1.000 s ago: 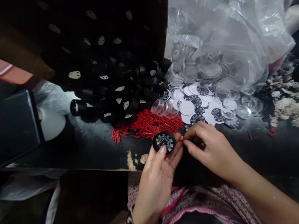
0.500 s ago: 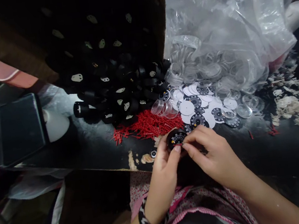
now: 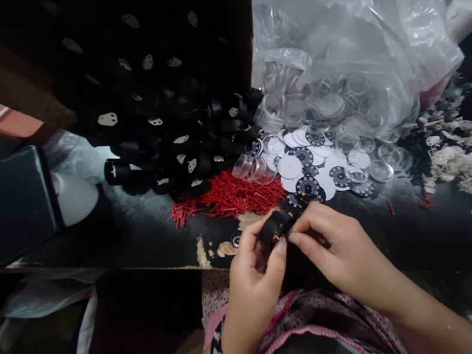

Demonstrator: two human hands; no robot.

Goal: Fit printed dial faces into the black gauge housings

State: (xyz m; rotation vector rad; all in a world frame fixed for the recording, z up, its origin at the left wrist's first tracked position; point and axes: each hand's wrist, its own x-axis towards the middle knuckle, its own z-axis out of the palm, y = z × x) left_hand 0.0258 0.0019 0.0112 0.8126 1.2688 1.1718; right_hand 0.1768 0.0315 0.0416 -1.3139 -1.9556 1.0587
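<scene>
In the head view we see, a little below the middle of the frame, a black round case point(image 3: 275, 227), tilted, and the fingers of the left hand point(image 3: 251, 281) are clamped on it. At its right edge we find the bent fingers of the right hand point(image 3: 348, 249); whether they clamp something, we cannot tell. Just above, red pointers point(image 3: 234, 194) lie on the counter point(image 3: 148, 244), beside dial discs point(image 3: 291, 167).
</scene>
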